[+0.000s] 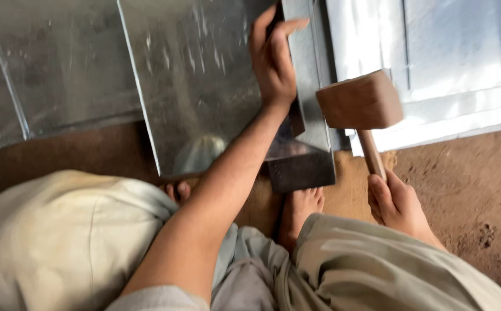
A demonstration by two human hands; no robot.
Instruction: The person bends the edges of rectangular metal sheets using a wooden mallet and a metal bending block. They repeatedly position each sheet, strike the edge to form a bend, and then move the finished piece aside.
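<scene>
Sheet (195, 86): large galvanized metal panel, lying flat on the dirt floor (463, 190) ahead of your knees; its right edge meets the bar.

Second sheet (43, 63): similar metal, far left, just beside the first.

White panel (434, 57): upper right, on the floor beyond the mallet.

Bar (308, 98): long steel strip along the sheet's right edge, its near end dark and close to your bare foot (299, 210).

Mallet (361, 103): wooden block head, raised in the air just right of the bar, handle running down into your right hand.

Left hand (272, 57): reaches forward, palm down across the sheet's right edge and the bar, fingers curled over the bar's top, thumb hooked round its side.

Right hand (394, 201): low at the right, fist wrapped tight round the handle's end, below the head.
</scene>
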